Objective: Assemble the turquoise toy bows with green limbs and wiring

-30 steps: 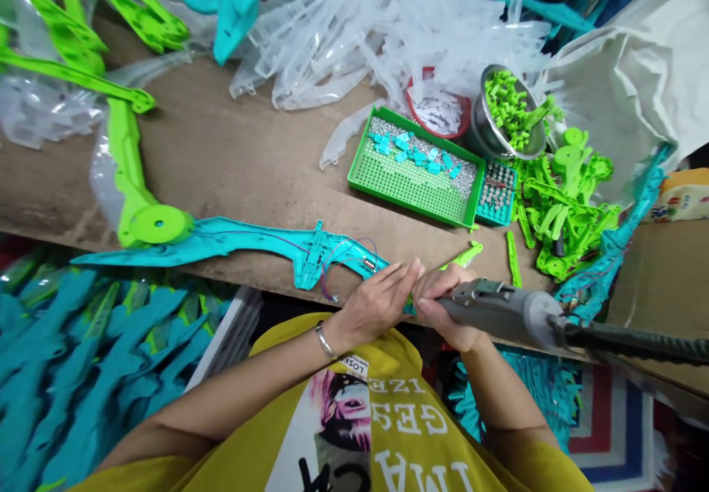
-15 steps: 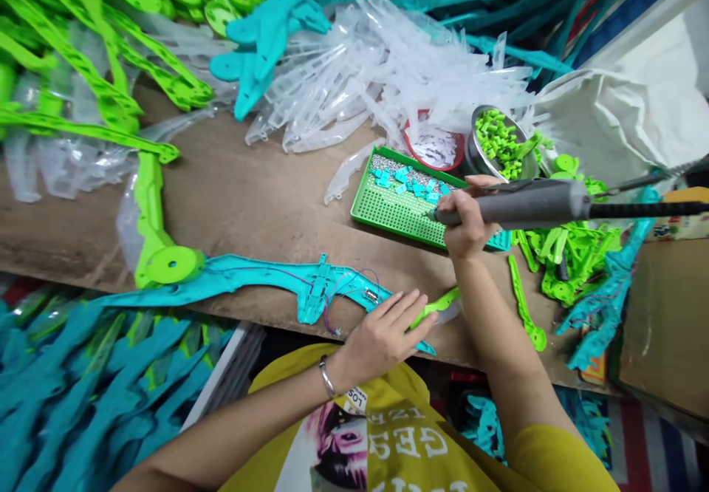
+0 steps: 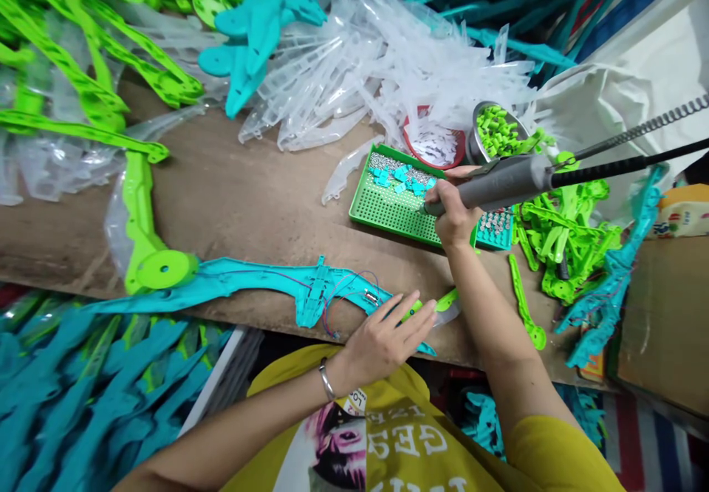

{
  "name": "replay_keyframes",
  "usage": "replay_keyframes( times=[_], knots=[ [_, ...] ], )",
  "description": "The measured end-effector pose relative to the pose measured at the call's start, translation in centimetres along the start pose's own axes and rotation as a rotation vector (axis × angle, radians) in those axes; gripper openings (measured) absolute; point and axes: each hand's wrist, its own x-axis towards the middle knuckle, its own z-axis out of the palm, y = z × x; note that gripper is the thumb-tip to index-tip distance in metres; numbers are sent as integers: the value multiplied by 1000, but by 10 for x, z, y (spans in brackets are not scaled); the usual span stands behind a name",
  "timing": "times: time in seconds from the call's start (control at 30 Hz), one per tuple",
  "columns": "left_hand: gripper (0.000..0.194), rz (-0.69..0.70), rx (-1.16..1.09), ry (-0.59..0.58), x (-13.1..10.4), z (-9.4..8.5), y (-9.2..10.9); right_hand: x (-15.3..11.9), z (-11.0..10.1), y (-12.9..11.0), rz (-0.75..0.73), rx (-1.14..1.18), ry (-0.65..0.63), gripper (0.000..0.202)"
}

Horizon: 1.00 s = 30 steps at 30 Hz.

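My left hand (image 3: 382, 337) lies with its fingers spread over the right end of a long blue plastic bow-shaped part (image 3: 249, 275), beside a small light green piece (image 3: 410, 310). Thin red and blue wires (image 3: 326, 307) loop over the blue part. My right hand (image 3: 455, 215) is wrapped round a grey power screwdriver (image 3: 501, 184), its tip over the green perforated tray (image 3: 382, 204). In that tray are small blue pieces (image 3: 399, 188) and many tiny silvery screws (image 3: 388, 165).
A red bowl (image 3: 410, 137) of white pieces and a metal bowl (image 3: 476, 145) of green pieces stand behind the tray. Clear plastic parts (image 3: 332, 78) are heaped at the back, green parts (image 3: 66, 26) at the left. Loose green parts (image 3: 576, 233) lie at the right.
The screwdriver and my right hand have shifted slightly left, and the tool's rear end has swung up. More of the blue rack beside the tray shows. My left hand has barely moved.
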Motion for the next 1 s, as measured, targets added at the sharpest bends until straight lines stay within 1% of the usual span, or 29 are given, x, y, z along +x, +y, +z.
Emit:
replay_keyframes(
  times=[0.1,0.2,0.3,0.4,0.5,0.57,0.63,0.83,0.9,1.0],
  knots=[
    [39,9,14,-18,0,-1,0,2,3,-6,-7,2,15,35],
    [41,8,5,-35,1,-1,-1,-3,-3,-26,-28,26,54,36],
    [40,12,-4,-37,1,-1,-1,-20,-22,-56,-46,73,48,31],
    [40,7,-23,-36,1,1,-1,-48,-49,-85,-7,89,-9,22],
    [43,7,-34,-53,1,1,-1,-78,-72,-102,36,73,-9,17],
    [43,13,-34,-64,1,1,-1,-93,-80,-105,56,58,7,17],
    [43,14,-31,-67,1,1,-2,-103,-84,-105,77,53,24,17],
    [41,18,-9,-57,3,-1,-2,-117,-89,-95,96,26,47,16],
    [41,19,-4,-59,3,-1,-2,-120,-92,-90,116,15,26,15],
    [41,20,1,-54,2,0,-2,-124,-96,-81,140,4,-72,14]
  ],
)
